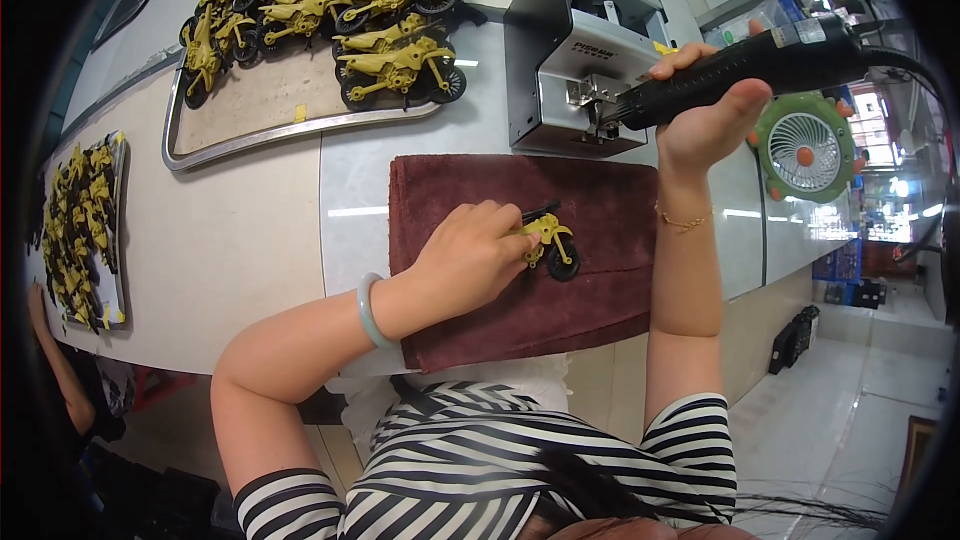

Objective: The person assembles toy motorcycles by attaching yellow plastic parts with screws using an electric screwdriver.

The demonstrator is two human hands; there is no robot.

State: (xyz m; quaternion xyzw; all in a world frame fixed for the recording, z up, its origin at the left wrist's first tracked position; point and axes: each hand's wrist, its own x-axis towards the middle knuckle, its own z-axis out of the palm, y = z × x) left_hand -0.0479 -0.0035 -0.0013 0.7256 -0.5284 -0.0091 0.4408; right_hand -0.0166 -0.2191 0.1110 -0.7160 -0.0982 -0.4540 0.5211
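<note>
My left hand [478, 252] is closed on a yellow toy motorcycle [546, 232] with black wheels, over a dark red cloth [450, 325]. The fingers hide the toy's rear part. In my right hand [712, 125] is a black electric screwdriver [745, 75], lying almost level with its cord leaving to the right. Its tip points left, against the front of a grey screw feeder machine [570, 50]. Whether a screw sits on the tip is too small to tell.
A metal-rimmed tray [300, 132] with several finished-looking yellow motorcycles stands at the back left. Farther left, another tray [122, 240] holds yellow and black parts near another person's arm [60, 370]. A green fan [805, 150] stands right of the screwdriver.
</note>
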